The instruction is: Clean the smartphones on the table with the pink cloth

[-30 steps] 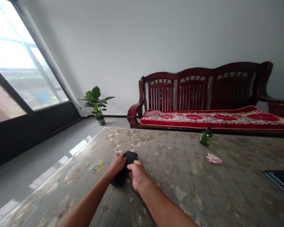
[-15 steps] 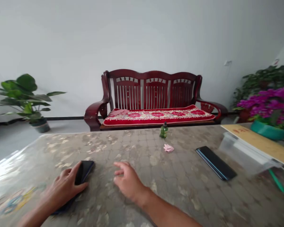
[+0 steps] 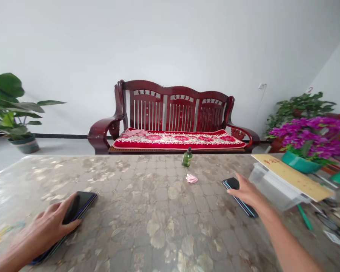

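Note:
My left hand (image 3: 49, 226) lies over a dark smartphone (image 3: 85, 199) at the left of the table, thumb along its right edge and fingers across its other side. The phone rests flat, its far end showing beyond the hand. On the right, my right hand (image 3: 248, 192) is over a second dark smartphone (image 3: 231, 183) with a bluish edge. Thumb and forefinger there are spread apart across the phone; whether they touch it I cannot tell. The other fingers are partly hidden.
On the patterned table (image 3: 158, 211) stand a green bottle (image 3: 187, 157) and a crumpled pink cloth (image 3: 191, 178). At right are a clear plastic box (image 3: 274, 190), a teal flowerpot (image 3: 300, 162), a green pen (image 3: 304, 217) and glasses (image 3: 327, 220). A wooden bench (image 3: 181, 109) is behind.
My right hand has moved from mid-table rightward to the right phone. My left hand stays on its phone. The view has shifted slightly to the right.

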{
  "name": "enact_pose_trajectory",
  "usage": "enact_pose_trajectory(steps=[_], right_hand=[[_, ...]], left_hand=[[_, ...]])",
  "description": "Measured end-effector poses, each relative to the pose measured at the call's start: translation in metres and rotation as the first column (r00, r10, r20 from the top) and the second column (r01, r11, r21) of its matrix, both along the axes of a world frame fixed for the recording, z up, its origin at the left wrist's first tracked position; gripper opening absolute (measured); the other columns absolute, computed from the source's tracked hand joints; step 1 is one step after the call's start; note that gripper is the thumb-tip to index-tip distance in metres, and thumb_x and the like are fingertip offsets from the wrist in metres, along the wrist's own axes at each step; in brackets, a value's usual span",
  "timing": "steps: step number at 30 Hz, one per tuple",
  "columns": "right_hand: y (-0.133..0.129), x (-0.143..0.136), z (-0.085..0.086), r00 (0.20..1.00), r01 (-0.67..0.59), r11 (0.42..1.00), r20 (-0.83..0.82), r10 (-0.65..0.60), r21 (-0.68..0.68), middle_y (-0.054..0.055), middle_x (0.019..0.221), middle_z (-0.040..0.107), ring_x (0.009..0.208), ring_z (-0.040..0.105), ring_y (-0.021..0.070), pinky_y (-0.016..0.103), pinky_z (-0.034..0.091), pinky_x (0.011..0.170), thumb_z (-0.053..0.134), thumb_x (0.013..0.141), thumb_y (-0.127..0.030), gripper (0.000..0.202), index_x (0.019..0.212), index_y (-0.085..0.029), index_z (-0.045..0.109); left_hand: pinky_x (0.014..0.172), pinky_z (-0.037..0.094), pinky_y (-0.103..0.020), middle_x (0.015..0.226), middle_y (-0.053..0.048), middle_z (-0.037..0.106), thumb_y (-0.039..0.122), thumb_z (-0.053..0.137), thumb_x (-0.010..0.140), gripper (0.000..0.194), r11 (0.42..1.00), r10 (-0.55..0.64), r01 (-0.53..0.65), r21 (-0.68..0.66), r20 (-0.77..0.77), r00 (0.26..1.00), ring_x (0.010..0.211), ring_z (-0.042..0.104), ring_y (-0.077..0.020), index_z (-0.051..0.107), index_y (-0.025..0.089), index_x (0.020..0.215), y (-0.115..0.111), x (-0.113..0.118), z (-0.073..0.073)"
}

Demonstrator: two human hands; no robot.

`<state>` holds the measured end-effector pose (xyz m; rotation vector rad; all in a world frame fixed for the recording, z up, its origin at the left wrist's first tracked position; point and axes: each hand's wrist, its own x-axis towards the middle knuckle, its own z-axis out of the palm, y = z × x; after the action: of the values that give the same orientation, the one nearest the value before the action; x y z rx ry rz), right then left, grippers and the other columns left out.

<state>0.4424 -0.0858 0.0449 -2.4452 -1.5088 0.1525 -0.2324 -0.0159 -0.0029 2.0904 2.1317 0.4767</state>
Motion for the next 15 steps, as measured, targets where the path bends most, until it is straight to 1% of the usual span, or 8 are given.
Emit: enact_pose_trajectory(steps=[3, 5, 6, 8, 10, 12, 14, 15], right_hand=[[-0.009, 0.023, -0.010, 0.997, 0.072, 0.983, 0.038, -0.066, -0.166, 0.023, 0.147, 0.041, 0.133, 0.042, 0.0375, 0.046, 0.036, 0.105, 0.072, 0.065, -0.048, 0.105, 0.150, -0.009, 0.026], [-0.011, 0.027, -0.016, 0.998, 0.068, 0.966, 0.008, -0.068, -0.248, 0.023, 0.144, 0.044, 0.131, 0.045, 0.0374, 0.046, 0.039, 0.101, 0.073, 0.063, -0.048, 0.109, 0.152, -0.011, 0.022], [-0.011, 0.027, -0.019, 0.998, 0.066, 0.959, 0.003, -0.067, -0.275, 0.024, 0.143, 0.046, 0.130, 0.046, 0.0377, 0.046, 0.040, 0.099, 0.074, 0.063, -0.048, 0.110, 0.152, -0.012, 0.021], [-0.010, 0.027, -0.024, 0.997, 0.078, 0.949, 0.019, -0.076, -0.306, 0.024, 0.140, 0.047, 0.127, 0.049, 0.0389, 0.047, 0.041, 0.097, 0.075, 0.061, -0.046, 0.112, 0.153, -0.013, 0.020], [-0.007, 0.028, -0.028, 0.995, 0.098, 0.943, 0.037, -0.091, -0.318, 0.025, 0.139, 0.048, 0.127, 0.048, 0.0400, 0.047, 0.042, 0.096, 0.076, 0.059, -0.045, 0.114, 0.153, -0.013, 0.019], [-0.004, 0.032, -0.029, 0.994, 0.110, 0.940, 0.030, -0.106, -0.324, 0.026, 0.141, 0.045, 0.129, 0.046, 0.0409, 0.048, 0.041, 0.098, 0.078, 0.057, -0.045, 0.116, 0.152, -0.012, 0.020], [-0.002, 0.037, -0.030, 0.992, 0.115, 0.942, -0.010, -0.125, -0.314, 0.027, 0.145, 0.040, 0.134, 0.040, 0.0417, 0.050, 0.037, 0.103, 0.079, 0.055, -0.048, 0.117, 0.151, -0.011, 0.023], [-0.001, 0.041, -0.029, 0.989, 0.112, 0.948, -0.055, -0.134, -0.299, 0.027, 0.147, 0.038, 0.136, 0.037, 0.0412, 0.050, 0.035, 0.106, 0.078, 0.055, -0.051, 0.116, 0.150, -0.011, 0.025]], left_hand=[[0.089, 0.045, -0.047, 0.122, -0.012, 0.066, 0.069, 0.052, 0.069, 0.078, 1.000, 0.011, -0.012, -0.006, -0.096, 0.995, 0.104, 0.062, -0.0378, 0.052, 0.020, 0.129, 0.000, -0.001, -0.003], [0.095, 0.041, -0.053, 0.134, -0.015, 0.057, 0.072, 0.045, 0.072, 0.085, 0.997, 0.051, -0.041, 0.062, -0.171, 0.984, 0.119, 0.052, -0.0423, 0.045, 0.017, 0.137, -0.004, 0.009, 0.005], [0.098, 0.038, -0.056, 0.139, -0.014, 0.053, 0.074, 0.043, 0.074, 0.088, 0.994, 0.054, -0.033, 0.109, -0.191, 0.980, 0.127, 0.045, -0.0424, 0.039, 0.019, 0.142, -0.008, 0.018, 0.011], [0.105, 0.034, -0.054, 0.144, -0.006, 0.048, 0.073, 0.037, 0.077, 0.084, 0.979, 0.041, -0.007, 0.202, -0.163, 0.986, 0.135, 0.036, -0.0366, 0.029, 0.026, 0.147, -0.017, 0.040, 0.025], [0.108, 0.033, -0.052, 0.141, -0.006, 0.051, 0.069, 0.038, 0.079, 0.079, 0.970, -0.044, 0.060, 0.237, -0.071, 0.996, 0.133, 0.040, -0.0345, 0.033, 0.026, 0.145, -0.025, 0.065, 0.035], [0.108, 0.034, -0.051, 0.135, -0.010, 0.057, 0.063, 0.049, 0.078, 0.075, 0.964, -0.168, 0.148, 0.220, 0.073, 0.983, 0.128, 0.047, -0.0357, 0.042, 0.023, 0.141, -0.033, 0.090, 0.038], [0.105, 0.039, -0.049, 0.132, -0.012, 0.059, 0.057, 0.058, 0.076, 0.073, 0.965, -0.247, 0.207, 0.163, 0.285, 0.926, 0.124, 0.051, -0.0350, 0.045, 0.023, 0.139, -0.039, 0.116, 0.034], [0.102, 0.042, -0.046, 0.133, -0.012, 0.059, 0.056, 0.059, 0.076, 0.072, 0.962, -0.271, 0.255, 0.095, 0.414, 0.869, 0.123, 0.053, -0.0336, 0.045, 0.024, 0.139, -0.043, 0.130, 0.031]])
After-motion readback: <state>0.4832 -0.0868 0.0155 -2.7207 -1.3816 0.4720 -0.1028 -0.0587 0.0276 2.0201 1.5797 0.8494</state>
